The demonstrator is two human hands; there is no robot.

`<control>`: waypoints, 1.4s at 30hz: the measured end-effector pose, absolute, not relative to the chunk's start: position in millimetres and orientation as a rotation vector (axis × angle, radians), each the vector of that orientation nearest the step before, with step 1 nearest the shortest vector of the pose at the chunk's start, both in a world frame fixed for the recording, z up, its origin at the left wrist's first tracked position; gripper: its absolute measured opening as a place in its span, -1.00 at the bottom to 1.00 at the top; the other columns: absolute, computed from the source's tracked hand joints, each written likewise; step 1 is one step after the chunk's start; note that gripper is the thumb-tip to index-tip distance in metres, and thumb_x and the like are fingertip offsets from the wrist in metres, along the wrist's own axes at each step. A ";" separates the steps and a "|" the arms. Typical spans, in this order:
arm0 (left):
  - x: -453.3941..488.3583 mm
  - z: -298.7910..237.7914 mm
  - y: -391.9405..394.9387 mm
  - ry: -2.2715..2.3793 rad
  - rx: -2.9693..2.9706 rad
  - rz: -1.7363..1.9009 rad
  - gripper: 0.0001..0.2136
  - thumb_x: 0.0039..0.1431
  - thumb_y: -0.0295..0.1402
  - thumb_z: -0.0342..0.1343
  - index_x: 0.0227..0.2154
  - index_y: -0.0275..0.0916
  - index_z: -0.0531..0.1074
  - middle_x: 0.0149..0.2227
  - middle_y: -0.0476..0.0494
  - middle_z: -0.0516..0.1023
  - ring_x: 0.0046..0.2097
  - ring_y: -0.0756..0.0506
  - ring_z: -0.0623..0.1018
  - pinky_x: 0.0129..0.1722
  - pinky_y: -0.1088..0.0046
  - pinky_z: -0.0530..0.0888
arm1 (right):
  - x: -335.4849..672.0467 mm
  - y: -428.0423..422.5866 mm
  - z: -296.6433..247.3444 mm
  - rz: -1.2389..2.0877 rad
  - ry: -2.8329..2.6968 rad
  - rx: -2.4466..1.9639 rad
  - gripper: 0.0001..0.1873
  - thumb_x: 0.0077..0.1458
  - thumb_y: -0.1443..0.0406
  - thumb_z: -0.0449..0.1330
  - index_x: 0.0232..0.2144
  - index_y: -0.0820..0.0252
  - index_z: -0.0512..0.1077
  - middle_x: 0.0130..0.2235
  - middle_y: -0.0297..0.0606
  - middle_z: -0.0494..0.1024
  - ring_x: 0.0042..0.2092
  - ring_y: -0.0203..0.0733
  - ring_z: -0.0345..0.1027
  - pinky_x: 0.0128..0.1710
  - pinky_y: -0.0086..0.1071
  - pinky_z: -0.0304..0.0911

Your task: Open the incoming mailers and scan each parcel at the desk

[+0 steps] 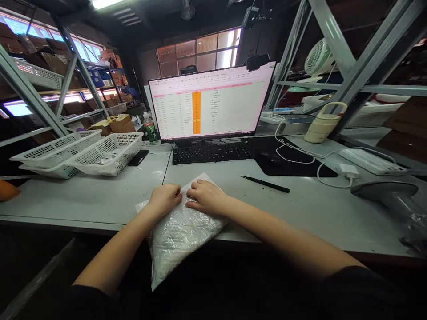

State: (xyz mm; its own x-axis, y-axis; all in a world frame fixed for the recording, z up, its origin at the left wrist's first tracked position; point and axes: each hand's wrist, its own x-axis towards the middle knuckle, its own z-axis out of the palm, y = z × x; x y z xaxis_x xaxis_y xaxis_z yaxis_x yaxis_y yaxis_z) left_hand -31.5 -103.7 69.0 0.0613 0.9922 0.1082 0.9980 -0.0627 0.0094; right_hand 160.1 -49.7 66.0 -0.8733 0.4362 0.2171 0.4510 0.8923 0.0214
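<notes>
A shiny, whitish plastic packaging bag (185, 235) lies over the front edge of the desk, one corner hanging toward me. My left hand (165, 198) is closed on its upper left part, with the fingers curled in. Beside it my right hand (206, 195) presses on the upper right part, fingers bent and gripping the plastic. The two hands are close together with a small gap between them. What the bag contains cannot be made out. To the right on the desk is a slim black pen-like craft knife (266, 183), apart from both hands.
A monitor (213, 106) showing a spreadsheet stands behind a black keyboard (211, 153). White plastic baskets (110, 162) and a phone (138, 158) are at left. A mouse pad (300, 166), cables, a power strip (370, 161) and a beige container (322, 126) occupy the right.
</notes>
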 end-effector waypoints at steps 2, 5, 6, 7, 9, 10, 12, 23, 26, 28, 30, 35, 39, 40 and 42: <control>-32.1 73.8 -101.4 -2.105 -2.250 -0.059 -0.87 0.24 -0.31 0.04 -0.30 -0.15 0.48 -0.26 -0.13 0.62 -0.23 -0.18 0.59 -0.37 0.39 0.33 | 158.4 -52.4 67.9 -0.112 -2.879 -0.717 -0.62 0.27 0.06 0.15 -0.18 0.27 0.55 -0.18 -0.09 0.54 -0.10 -0.02 0.35 -0.09 -0.25 0.17; -33.0 79.7 -96.2 -2.073 -2.282 0.039 -0.86 0.25 -0.34 0.04 -0.24 -0.18 0.49 -0.23 -0.20 0.62 -0.19 -0.22 0.60 -0.31 0.37 0.38 | 157.0 -56.1 65.3 -0.155 -2.896 -0.752 -0.64 0.29 0.10 0.15 -0.17 0.30 0.53 -0.19 -0.08 0.56 -0.10 -0.02 0.37 -0.08 -0.26 0.16; -33.3 81.2 -94.4 -2.053 -2.300 0.066 -0.85 0.25 -0.35 0.04 -0.22 -0.19 0.50 -0.22 -0.21 0.63 -0.17 -0.23 0.61 -0.29 0.36 0.39 | 157.0 -56.9 63.6 -0.175 -2.892 -0.751 -0.64 0.29 0.10 0.15 -0.17 0.30 0.53 -0.19 -0.08 0.56 -0.10 -0.02 0.37 -0.08 -0.26 0.16; -33.7 82.7 -92.8 -2.033 -2.322 0.091 -0.85 0.24 -0.36 0.05 -0.20 -0.18 0.50 -0.21 -0.21 0.63 -0.15 -0.23 0.61 -0.27 0.36 0.41 | 157.3 -57.5 62.0 -0.193 -2.886 -0.747 -0.65 0.29 0.10 0.15 -0.17 0.31 0.52 -0.19 -0.08 0.56 -0.10 -0.02 0.37 -0.09 -0.26 0.16; -34.0 85.2 -90.7 -2.001 -2.361 0.140 -0.85 0.22 -0.37 0.09 -0.20 -0.18 0.52 -0.21 -0.20 0.63 -0.13 -0.24 0.60 -0.24 0.35 0.42 | 158.3 -58.5 59.5 -0.214 -2.868 -0.748 -0.65 0.29 0.10 0.15 -0.17 0.30 0.52 -0.19 -0.09 0.56 -0.10 -0.03 0.36 -0.10 -0.26 0.16; -33.5 86.1 -90.4 -1.990 -2.373 0.160 -0.86 0.21 -0.37 0.11 -0.22 -0.18 0.53 -0.21 -0.21 0.63 -0.12 -0.25 0.60 -0.23 0.35 0.43 | 158.9 -58.9 59.0 -0.217 -2.857 -0.754 -0.66 0.30 0.11 0.15 -0.18 0.29 0.52 -0.19 -0.10 0.56 -0.10 -0.03 0.36 -0.11 -0.26 0.16; -30.9 86.8 -91.1 -1.983 -2.374 0.189 -0.89 0.18 -0.40 0.14 -0.27 -0.23 0.55 -0.25 -0.26 0.63 -0.14 -0.27 0.61 -0.23 0.33 0.44 | 159.9 -59.9 59.1 -0.216 -2.842 -0.781 -0.67 0.30 0.12 0.14 -0.20 0.29 0.52 -0.19 -0.10 0.56 -0.10 -0.03 0.36 -0.12 -0.27 0.16; -19.8 54.2 -78.8 -2.217 -2.183 -0.242 -0.80 0.25 -0.39 0.00 -0.15 -0.21 0.48 -0.22 -0.21 0.61 -0.18 -0.23 0.58 -0.26 0.31 0.44 | 157.3 -59.8 64.0 -0.224 -2.780 -0.985 -0.70 0.35 0.25 0.03 -0.17 0.29 0.53 -0.14 -0.04 0.58 -0.06 0.01 0.40 -0.09 -0.24 0.21; -28.8 46.6 -74.3 -2.255 -2.194 -0.408 -0.84 0.21 -0.37 0.05 -0.20 -0.18 0.49 -0.19 -0.12 0.61 -0.16 -0.16 0.57 -0.26 0.38 0.44 | 196.8 -29.8 71.3 -0.172 -2.662 -1.135 -0.68 0.34 0.22 0.06 0.01 0.21 0.49 -0.03 -0.08 0.57 0.02 -0.01 0.39 -0.04 -0.25 0.23; -33.4 43.3 -75.1 -2.238 -2.210 -0.527 -0.86 0.21 -0.38 0.05 -0.24 -0.18 0.50 -0.16 -0.12 0.61 -0.09 -0.15 0.55 -0.18 0.40 0.43 | 240.0 -6.0 71.2 -0.244 -2.533 -1.431 -0.57 0.31 0.28 0.08 0.19 0.25 0.36 0.10 0.00 0.51 0.12 0.05 0.33 0.03 -0.20 0.22; -35.4 40.8 -78.1 -2.205 -2.223 -0.645 -0.85 0.25 -0.36 0.04 -0.26 -0.16 0.52 -0.15 -0.11 0.61 -0.05 -0.16 0.52 -0.10 0.37 0.42 | 285.6 12.3 64.9 -0.271 -2.485 -1.793 -0.50 0.25 0.31 0.11 0.21 0.34 0.33 0.13 0.11 0.47 0.12 0.16 0.34 0.01 -0.13 0.24; -34.5 37.1 -86.0 -2.142 -2.193 -0.867 -0.77 0.37 -0.31 -0.04 -0.21 -0.16 0.53 -0.14 -0.12 0.61 -0.02 -0.18 0.50 0.02 0.30 0.37 | 345.4 21.4 40.1 -0.177 -2.440 -2.102 -0.53 0.23 0.36 0.03 0.16 0.29 0.42 0.02 0.14 0.53 -0.02 0.13 0.47 -0.13 -0.13 0.32; -33.4 35.4 -89.5 -2.061 -2.136 -0.967 -0.75 0.39 -0.31 -0.07 -0.25 -0.18 0.52 -0.19 -0.14 0.60 -0.06 -0.19 0.50 -0.02 0.28 0.37 | 319.5 11.4 49.6 -0.071 -2.382 -1.856 -0.53 0.19 0.37 0.03 0.10 0.29 0.48 0.03 0.05 0.53 0.00 0.02 0.46 -0.05 -0.23 0.32; -33.4 35.2 -90.2 -2.048 -2.132 -0.992 -0.75 0.39 -0.32 -0.08 -0.26 -0.18 0.52 -0.20 -0.13 0.59 -0.07 -0.18 0.50 -0.04 0.29 0.37 | 306.6 6.7 57.7 -0.030 -2.364 -1.752 -0.51 0.20 0.37 0.02 0.13 0.28 0.46 0.04 0.00 0.54 0.00 -0.02 0.46 -0.04 -0.26 0.32; -33.5 35.1 -91.6 -2.041 -2.131 -1.037 -0.75 0.40 -0.33 -0.09 -0.27 -0.18 0.51 -0.22 -0.12 0.59 -0.10 -0.17 0.50 -0.08 0.30 0.37 | 277.8 -6.6 76.9 0.032 -2.386 -1.554 -0.51 0.26 0.31 -0.01 0.20 0.16 0.40 0.03 -0.13 0.58 -0.02 -0.06 0.47 -0.09 -0.30 0.31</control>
State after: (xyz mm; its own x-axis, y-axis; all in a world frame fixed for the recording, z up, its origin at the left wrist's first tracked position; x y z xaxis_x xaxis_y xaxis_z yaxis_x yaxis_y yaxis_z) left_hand -33.5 -91.6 35.1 -0.0716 0.8847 0.4607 0.8938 -0.1481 0.4233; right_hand 277.8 -6.6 76.9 -0.3743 0.8981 0.2309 0.8916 0.4170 -0.1765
